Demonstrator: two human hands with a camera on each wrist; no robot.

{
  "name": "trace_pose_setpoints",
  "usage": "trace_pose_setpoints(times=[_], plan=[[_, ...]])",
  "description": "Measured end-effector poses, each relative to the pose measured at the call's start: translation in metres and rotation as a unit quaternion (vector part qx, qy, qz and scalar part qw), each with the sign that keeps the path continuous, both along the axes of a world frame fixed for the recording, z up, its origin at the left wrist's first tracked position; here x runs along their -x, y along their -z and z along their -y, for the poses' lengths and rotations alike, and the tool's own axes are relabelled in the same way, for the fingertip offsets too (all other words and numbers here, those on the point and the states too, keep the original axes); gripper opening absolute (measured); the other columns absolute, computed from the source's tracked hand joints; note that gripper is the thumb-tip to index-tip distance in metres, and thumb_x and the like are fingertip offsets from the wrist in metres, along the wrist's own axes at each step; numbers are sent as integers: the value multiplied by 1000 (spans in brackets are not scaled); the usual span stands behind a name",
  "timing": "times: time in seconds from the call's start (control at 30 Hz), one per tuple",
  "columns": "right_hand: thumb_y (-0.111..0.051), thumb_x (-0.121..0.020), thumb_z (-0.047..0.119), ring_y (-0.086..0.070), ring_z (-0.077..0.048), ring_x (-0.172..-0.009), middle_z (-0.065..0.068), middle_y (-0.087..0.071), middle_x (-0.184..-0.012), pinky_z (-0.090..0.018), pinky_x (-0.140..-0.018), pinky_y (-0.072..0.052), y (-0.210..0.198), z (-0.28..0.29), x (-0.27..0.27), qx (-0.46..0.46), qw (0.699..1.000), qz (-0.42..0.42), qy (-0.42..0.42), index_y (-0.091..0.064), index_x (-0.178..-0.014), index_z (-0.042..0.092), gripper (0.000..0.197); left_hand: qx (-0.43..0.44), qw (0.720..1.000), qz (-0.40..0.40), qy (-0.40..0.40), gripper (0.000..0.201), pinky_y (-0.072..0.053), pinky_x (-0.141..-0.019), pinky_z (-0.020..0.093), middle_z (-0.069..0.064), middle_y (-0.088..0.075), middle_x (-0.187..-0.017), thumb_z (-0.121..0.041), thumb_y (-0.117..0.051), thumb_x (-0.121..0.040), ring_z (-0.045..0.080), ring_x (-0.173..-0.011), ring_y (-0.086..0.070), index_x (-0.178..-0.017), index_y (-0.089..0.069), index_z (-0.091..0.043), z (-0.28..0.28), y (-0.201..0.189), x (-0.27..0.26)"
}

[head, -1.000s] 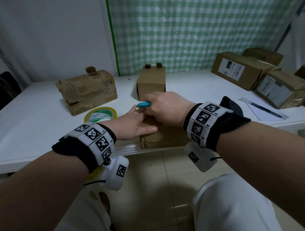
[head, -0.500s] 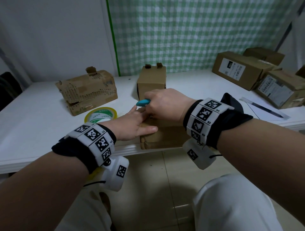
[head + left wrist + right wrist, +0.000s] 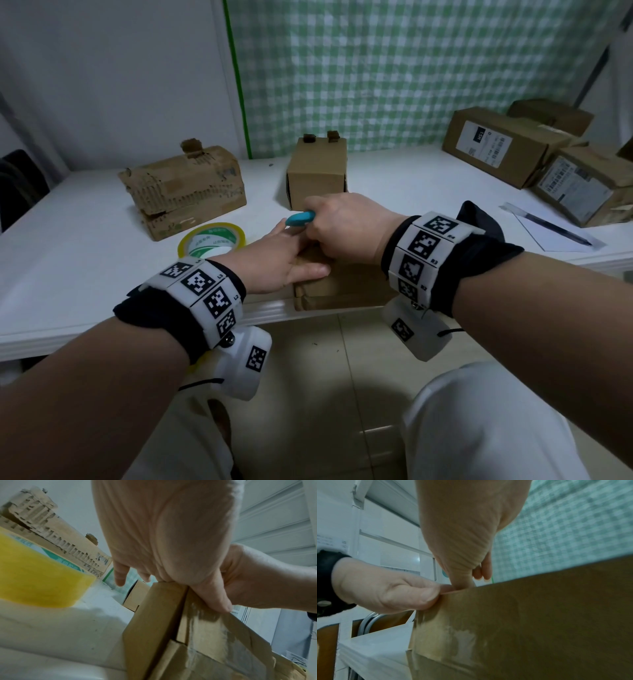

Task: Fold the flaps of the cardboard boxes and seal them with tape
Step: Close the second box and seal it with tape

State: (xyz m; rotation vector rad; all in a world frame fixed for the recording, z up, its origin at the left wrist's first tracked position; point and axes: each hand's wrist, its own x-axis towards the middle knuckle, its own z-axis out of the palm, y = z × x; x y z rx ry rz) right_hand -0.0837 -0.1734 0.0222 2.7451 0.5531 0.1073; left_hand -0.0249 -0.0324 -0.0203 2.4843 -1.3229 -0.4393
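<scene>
A low brown cardboard box (image 3: 342,284) lies at the front edge of the white table (image 3: 85,274). My left hand (image 3: 284,263) rests flat on its top with straight fingers, and the thumb (image 3: 214,599) presses a taped strip on the near side of the box (image 3: 205,642). Just beyond it, my right hand (image 3: 346,222) is fisted round a blue-handled cutter (image 3: 301,218) over the far left part of the top. The cutter's tip is hidden. Clear tape (image 3: 458,635) shows on the box (image 3: 547,615) side. A yellow-green tape roll (image 3: 212,240) lies left of the box.
A torn, crumpled box (image 3: 185,192) sits at the back left and a small upright box (image 3: 317,171) right behind my hands. Two labelled boxes (image 3: 496,144) (image 3: 589,185) stand at the right, with a pen (image 3: 555,228) on paper in front. My knees are below the table edge.
My right hand with the blue cutter has shifted only slightly over the box. The left hand stays pressed on the box top.
</scene>
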Motion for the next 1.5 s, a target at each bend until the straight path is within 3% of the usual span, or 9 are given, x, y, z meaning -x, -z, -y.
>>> trace_pose_setpoints(times=[0.2, 0.43, 0.53, 0.7, 0.9, 1.1, 1.2, 1.3, 1.5], plan=[[-46, -96, 19, -47, -20, -80, -8, -49, -108, -29, -63, -43, -1, -1, -1, 17, 1000, -21, -12, -63, -116, 9, 28, -4, 1000, 9, -8, 62, -20, -115, 35, 7, -31, -148, -50, -47, -91, 22, -139, -21, -144, -33, -22, -1, 2, 1], [-44, -97, 23, -52, -19, -83, -6, -48, -109, -30, -63, -46, 3, 9, 7, 30, 999, -31, -9, -62, -115, 16, 27, -48, 998, 18, -25, 75, 2, -119, 40, 0, -6, -160, -64, -31, -86, 27, -145, 11, -150, -19, -25, 0, 4, 5], [-43, -95, 23, -47, -17, -78, -3, -48, -110, -30, -67, -46, 7, 17, 11, -51, 998, -22, 34, -65, -116, 25, 31, -39, 998, 36, -16, 77, 2, -119, 39, -2, -6, -159, -65, -29, -85, 27, -146, 10, -151, -13, -28, -1, 4, 6], [-44, -93, 20, -58, -26, -96, -9, -55, -110, -35, -86, -48, 17, 36, 15, -246, 961, 35, 125, -68, -114, 26, 33, -52, 997, 42, -30, 74, -4, -117, 35, -10, 6, -159, -55, -33, -91, 21, -145, 14, -152, -3, -27, -1, 4, 11], [-35, -97, 14, -55, -26, -104, -9, -55, -114, -36, -90, -46, 24, 56, 15, -316, 916, 67, 237, -64, -120, 25, 39, -61, 998, 1, -6, 64, -1, -117, 37, -12, 11, -157, -49, -35, -96, 19, -144, 20, -150, -4, -37, 1, -5, 12], [-34, -93, 7, -55, -28, -103, -12, -56, -115, -37, -85, -46, 31, 69, 16, -357, 883, 85, 293, -48, -135, 30, 50, -27, 995, -50, -81, 110, -8, -117, 31, -2, 5, -160, -59, -63, -75, 15, -146, 2, -151, 7, -21, 11, -11, 5], [-33, -90, 3, -54, -30, -91, -15, -60, -108, -40, -76, -47, 36, 76, 17, -390, 861, 91, 314, -37, -136, 24, 51, -15, 994, -35, -104, 107, -18, -108, 22, 1, -15, -155, -57, -68, -72, 16, -140, -20, -152, -10, -16, 13, -10, 4], [-34, -88, -1, -49, -29, -75, -17, -59, -96, -40, -68, -43, 40, 85, 18, -423, 837, 97, 333, -35, -132, 15, 47, 8, 990, -20, -138, 105, -25, -106, 25, 4, -25, -147, -59, -69, -69, 19, -134, -29, -151, -17, -19, 12, -8, 1], [-35, -88, -2, -47, -23, -89, -14, -55, -120, -30, -75, -41, 59, 98, 13, -414, 827, 10, 381, -48, -127, 16, 45, 34, 980, -5, -196, 101, -32, -109, 37, 4, -33, -133, -66, -69, -64, 23, -127, -34, -148, -25, -28, 12, 1, -6]])
